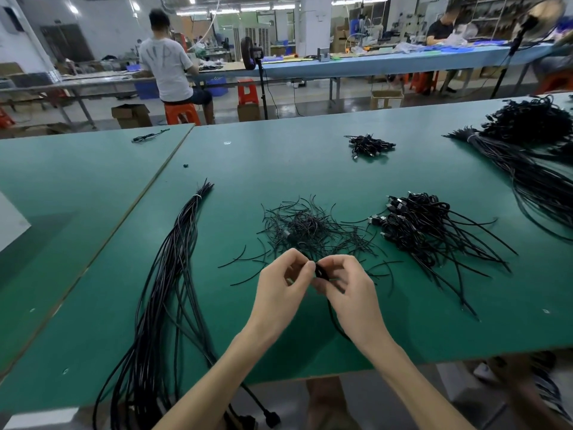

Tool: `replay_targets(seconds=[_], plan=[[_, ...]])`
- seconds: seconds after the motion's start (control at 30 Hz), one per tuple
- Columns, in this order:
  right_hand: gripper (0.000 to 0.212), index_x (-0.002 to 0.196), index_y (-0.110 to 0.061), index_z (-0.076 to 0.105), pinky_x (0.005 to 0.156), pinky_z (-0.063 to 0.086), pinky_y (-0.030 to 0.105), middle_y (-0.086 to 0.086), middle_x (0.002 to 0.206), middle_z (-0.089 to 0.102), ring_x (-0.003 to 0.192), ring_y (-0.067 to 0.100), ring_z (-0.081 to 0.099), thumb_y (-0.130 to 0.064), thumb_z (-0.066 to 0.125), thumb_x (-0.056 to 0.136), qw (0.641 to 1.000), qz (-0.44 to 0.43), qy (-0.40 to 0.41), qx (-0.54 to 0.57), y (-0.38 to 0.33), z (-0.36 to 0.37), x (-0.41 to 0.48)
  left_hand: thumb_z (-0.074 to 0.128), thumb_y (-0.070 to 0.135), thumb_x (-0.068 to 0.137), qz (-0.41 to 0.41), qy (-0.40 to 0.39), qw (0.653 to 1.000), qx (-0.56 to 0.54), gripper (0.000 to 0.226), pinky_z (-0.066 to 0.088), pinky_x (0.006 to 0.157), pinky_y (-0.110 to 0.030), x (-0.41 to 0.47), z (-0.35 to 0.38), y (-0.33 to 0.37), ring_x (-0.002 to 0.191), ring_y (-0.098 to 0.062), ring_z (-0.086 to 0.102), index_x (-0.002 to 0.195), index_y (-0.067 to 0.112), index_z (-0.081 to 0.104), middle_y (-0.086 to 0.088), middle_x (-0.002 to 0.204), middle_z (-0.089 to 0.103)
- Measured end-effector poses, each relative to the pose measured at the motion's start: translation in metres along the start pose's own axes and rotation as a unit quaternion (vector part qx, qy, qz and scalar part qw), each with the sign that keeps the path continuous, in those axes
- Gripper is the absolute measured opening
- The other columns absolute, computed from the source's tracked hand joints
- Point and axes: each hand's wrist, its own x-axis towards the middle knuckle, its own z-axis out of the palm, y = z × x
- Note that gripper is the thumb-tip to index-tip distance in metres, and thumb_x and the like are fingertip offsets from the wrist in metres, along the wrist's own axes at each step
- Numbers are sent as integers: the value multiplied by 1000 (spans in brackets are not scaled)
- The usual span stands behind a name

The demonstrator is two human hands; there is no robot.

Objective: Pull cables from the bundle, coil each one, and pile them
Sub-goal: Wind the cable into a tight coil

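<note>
Head view, left to right. Long tied bundle of black cables lies on green desk, ends overhanging near edge, within reach. Centre: left hand and right hand, each grip pinched on one thin black cable, probably coiling. Pile of coiled black cables waits right.

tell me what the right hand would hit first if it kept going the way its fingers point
The right hand points up-left at the left hand, so it would likely meet those fingers first, with the small cable coil pinched between them.
</note>
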Motion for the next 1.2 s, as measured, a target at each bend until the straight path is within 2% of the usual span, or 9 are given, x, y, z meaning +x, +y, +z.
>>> replay_targets(seconds=[0.23,0.4,0.5,0.63,0.77,0.87,0.97,1.1,1.2], plan=[[9,99,-10,64,79,60,26,3,87,78,82,16,77,-5,70,95,998,15,-11,62,1,-2,1,62,20,103,-63,-14,991,-119,22,46,59,-22,-1,2,-1,61,-14,54,85,7,61,-1,67,58],[6,100,-9,65,78,59,25,-2,89,78,82,17,77,-4,67,97,995,-3,4,99,3,-4,2,67,40,98,-153,4,975,-159,32,47,59,-22,-3,11,-2,63,-13,54,92,9,68,2,67,61],[6,101,-9,65,79,59,25,4,86,78,83,20,77,-5,67,97,993,-8,15,113,5,-6,1,68,46,96,-201,6,958,-203,34,52,69,-29,-3,17,-1,72,-11,62,102,13,71,1,79,70],[4,99,-6,66,78,62,31,7,91,78,85,24,78,-4,69,96,989,0,21,146,7,-7,3,63,36,101,-158,-10,966,-203,20,52,74,-31,-4,16,1,82,-9,67,98,24,79,-2,93,76],[6,97,-2,66,75,64,35,11,90,79,79,30,78,-7,68,97,986,7,-7,165,7,-4,4,62,26,103,-146,-33,957,-249,18,58,88,-31,-2,10,-2,105,-25,73,106,23,80,-6,108,78],[8,96,1,66,72,63,33,14,91,78,79,33,78,-7,66,98,983,10,-24,181,8,-4,5,64,20,101,-140,-53,945,-290,21,56,99,-45,-3,6,-7,115,-31,69,116,17,78,-10,118,76],[11,97,3,67,73,63,36,17,88,77,78,36,77,-8,66,99,980,24,-46,192,9,-6,5,68,18,98,-140,-52,937,-315,22,55,95,-42,-3,3,-11,98,-31,68,117,12,77,-11,114,76],[18,100,10,62,68,63,36,23,86,75,75,39,75,-9,63,100,970,46,-86,221,7,-7,5,71,11,94,-147,-45,920,-361,21,47,66,-36,-4,4,-17,67,-24,48,112,-1,74,-14,79,62],[20,101,10,56,59,61,36,26,83,71,67,43,72,-10,59,102,960,65,-126,241,6,-7,5,75,9,86,-154,-30,916,-369,15,52,70,-42,-3,4,-17,72,-29,56,98,0,74,-23,88,63]])
